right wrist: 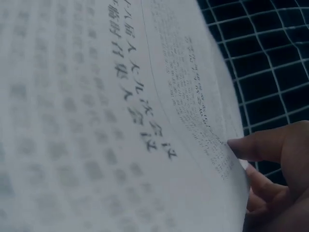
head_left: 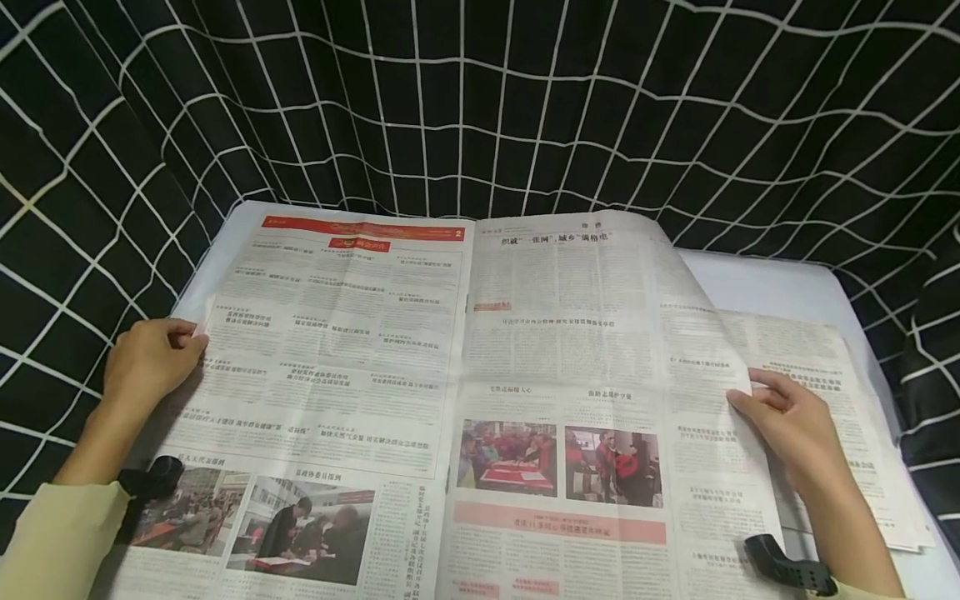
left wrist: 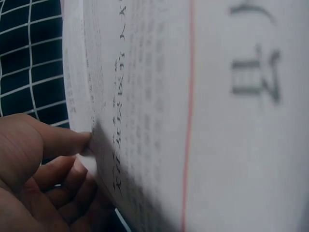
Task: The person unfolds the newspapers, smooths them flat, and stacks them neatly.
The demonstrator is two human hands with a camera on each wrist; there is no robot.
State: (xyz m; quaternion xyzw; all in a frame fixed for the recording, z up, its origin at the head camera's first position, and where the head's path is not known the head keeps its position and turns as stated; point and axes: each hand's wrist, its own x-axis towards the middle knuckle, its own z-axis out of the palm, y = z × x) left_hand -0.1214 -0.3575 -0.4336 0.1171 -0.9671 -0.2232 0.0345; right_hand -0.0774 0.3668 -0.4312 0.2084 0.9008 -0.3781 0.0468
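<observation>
Across the white bench (head_left: 738,279) spreads an opened newspaper (head_left: 555,358), a vertical fold running down its middle. At its left edge, the left hand (head_left: 150,358) pinches the paper between thumb and curled fingers; opposite, the right hand (head_left: 795,425) nips the right edge the same way, thumb on top. Beneath that side, more newspaper sheets (head_left: 832,383) stick out. A red banner (head_left: 420,229) tops the left page, and photographs (head_left: 300,529) sit lower down. Black cloth with white grid lines (head_left: 517,108) rises behind.

Unfolded newspaper (head_left: 480,396) between both hands (head_left: 150,360) (head_left: 791,417)
</observation>
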